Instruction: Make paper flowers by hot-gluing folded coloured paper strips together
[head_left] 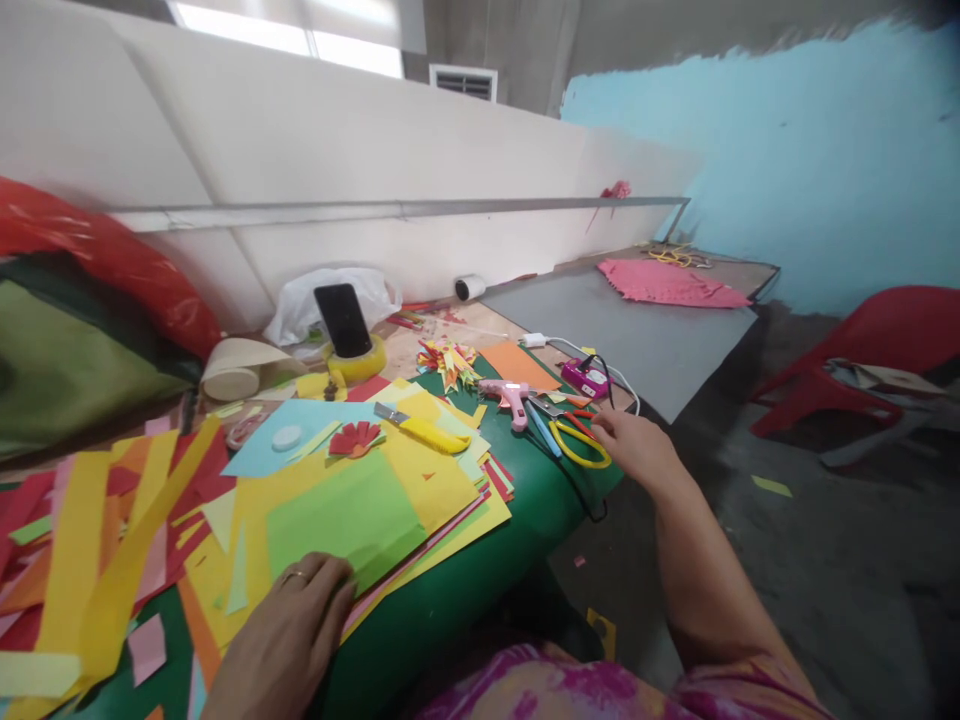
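Observation:
My left hand lies flat on a stack of coloured paper sheets, fingers together on the green and yellow top sheets, a ring on one finger. My right hand reaches out to the table's right edge, fingers touching the yellow-handled scissors. Whether it grips them is hidden. A pink glue gun lies just left of the scissors. A yellow utility knife rests on the paper stack beside a small red paper flower.
Paper strips cover the green table at left. A black phone leans in a yellow tape roll. A folded paper ornament, orange sheet, magenta device, grey board, pink cloth, red chair.

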